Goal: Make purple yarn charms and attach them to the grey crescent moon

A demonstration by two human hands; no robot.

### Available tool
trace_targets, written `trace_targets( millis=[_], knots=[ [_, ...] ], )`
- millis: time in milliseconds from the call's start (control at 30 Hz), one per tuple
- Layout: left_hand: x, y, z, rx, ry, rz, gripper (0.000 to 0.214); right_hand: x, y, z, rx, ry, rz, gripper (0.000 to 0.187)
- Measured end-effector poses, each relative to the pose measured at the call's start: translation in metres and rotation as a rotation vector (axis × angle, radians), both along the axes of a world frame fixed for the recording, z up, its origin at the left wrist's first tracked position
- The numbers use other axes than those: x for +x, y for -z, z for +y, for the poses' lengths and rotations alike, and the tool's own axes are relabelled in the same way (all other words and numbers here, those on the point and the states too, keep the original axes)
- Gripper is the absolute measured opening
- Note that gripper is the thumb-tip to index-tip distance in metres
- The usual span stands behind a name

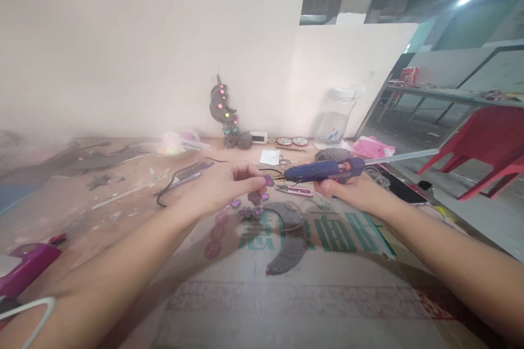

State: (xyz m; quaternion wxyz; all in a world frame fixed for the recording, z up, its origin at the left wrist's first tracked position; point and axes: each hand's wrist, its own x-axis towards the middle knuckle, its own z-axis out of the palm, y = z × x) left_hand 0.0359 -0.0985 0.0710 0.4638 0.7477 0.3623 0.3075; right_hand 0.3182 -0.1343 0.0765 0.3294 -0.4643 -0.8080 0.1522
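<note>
Between the fingertips of my left hand (231, 188) is a small purple gem-like piece (268, 180). My right hand (347, 191) grips a blue hot glue gun (323, 170) with a clear glue stick out of its back end. The gun's nozzle points left and is at the purple piece; whether they touch I cannot tell. Below my left hand, a cluster of purple and dark pieces (250, 210) hangs or lies over the board. A grey yarn-wrapped crescent (289, 251) lies on the printed board (229, 305) in front of me.
Pink thread snips (295, 191) lie behind the crescent. A decorated dark moon ornament (223, 106) stands against the white wall, a clear bottle (338, 117) to its right. Grey yarn (333, 154) and a pink cloth (372, 146) sit at right. A magenta object (30, 267) is near my left forearm.
</note>
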Motion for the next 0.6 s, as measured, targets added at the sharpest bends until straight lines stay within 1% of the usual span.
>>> trace_targets(
  millis=[200, 367, 500, 600],
  knots=[
    [0.0000, 0.0008, 0.0004, 0.014, 0.006, 0.020, 0.031, -0.0024, 0.0001, -0.0025, 0.008, 0.070, 0.010, 0.031],
    [0.0000, 0.0004, 0.0002, 0.013, 0.014, 0.011, 0.030, -0.0054, -0.0026, -0.0039, -0.016, 0.069, 0.041, 0.034],
    [0.0002, -0.0004, -0.0004, 0.008, 0.018, 0.007, 0.030, -0.0065, -0.0023, -0.0035, -0.001, 0.099, 0.049, 0.037],
    [0.0002, -0.0008, -0.0008, 0.009, 0.017, 0.003, 0.029, -0.0062, -0.0020, -0.0028, -0.009, 0.079, 0.060, 0.032]
  ],
)
